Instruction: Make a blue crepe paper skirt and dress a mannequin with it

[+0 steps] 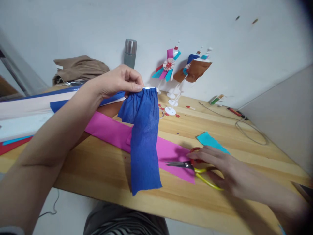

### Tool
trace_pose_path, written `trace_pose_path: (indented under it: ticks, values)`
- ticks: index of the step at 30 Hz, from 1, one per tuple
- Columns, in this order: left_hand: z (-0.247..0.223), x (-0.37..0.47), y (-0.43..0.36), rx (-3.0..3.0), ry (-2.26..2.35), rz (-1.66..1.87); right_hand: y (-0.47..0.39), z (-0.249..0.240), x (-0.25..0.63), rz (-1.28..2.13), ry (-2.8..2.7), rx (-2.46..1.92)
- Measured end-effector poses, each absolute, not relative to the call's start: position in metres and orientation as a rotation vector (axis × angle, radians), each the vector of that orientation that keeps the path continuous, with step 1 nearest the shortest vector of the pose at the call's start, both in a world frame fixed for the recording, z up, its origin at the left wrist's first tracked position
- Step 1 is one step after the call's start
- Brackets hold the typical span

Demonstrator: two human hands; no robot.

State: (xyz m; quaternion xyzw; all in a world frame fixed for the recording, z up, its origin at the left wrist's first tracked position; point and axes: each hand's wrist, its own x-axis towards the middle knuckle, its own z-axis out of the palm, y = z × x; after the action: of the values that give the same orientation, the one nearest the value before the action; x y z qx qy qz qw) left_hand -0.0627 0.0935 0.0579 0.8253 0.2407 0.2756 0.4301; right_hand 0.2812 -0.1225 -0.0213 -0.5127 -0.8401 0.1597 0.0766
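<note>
My left hand (127,80) pinches the gathered top of a blue crepe paper strip (145,147), which hangs down in pleats over the table. A thin white band runs along its top edge. Low over the table at the right, my right hand (220,166) has its fingers at the handles of a pair of scissors (195,166), one loop red and one yellow. The blades point left, slightly parted, above a long pink paper strip (171,153). Just beyond that hand lies a small turquoise paper piece (211,142).
Small decorated figures (168,65) on white round stands (170,111) are at the back, near a grey thermos (130,54). Brown cloth (80,68) and coloured paper sheets (24,112) lie at the left. A cable (238,130) and a red-handled tool (234,112) lie at the right.
</note>
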Motion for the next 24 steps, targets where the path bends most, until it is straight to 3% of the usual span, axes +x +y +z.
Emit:
trace_pose_path:
  ticks: [6,12,19,24]
  values:
    - [0.063,-0.057,0.094,2.071,0.518,0.693,-0.102,-0.003,0.311,0.813,-2.283,-1.608]
    - [0.075,-0.036,0.111,2.102,0.468,0.601,-0.052,0.021,0.3,1.083,-2.451,-1.33]
    - [0.077,-0.015,0.123,2.137,0.369,0.559,-0.011,0.032,0.28,1.265,-2.541,-0.904]
    - [0.066,-0.008,0.126,2.053,0.359,0.512,-0.005,0.028,0.278,1.26,-2.545,-0.938]
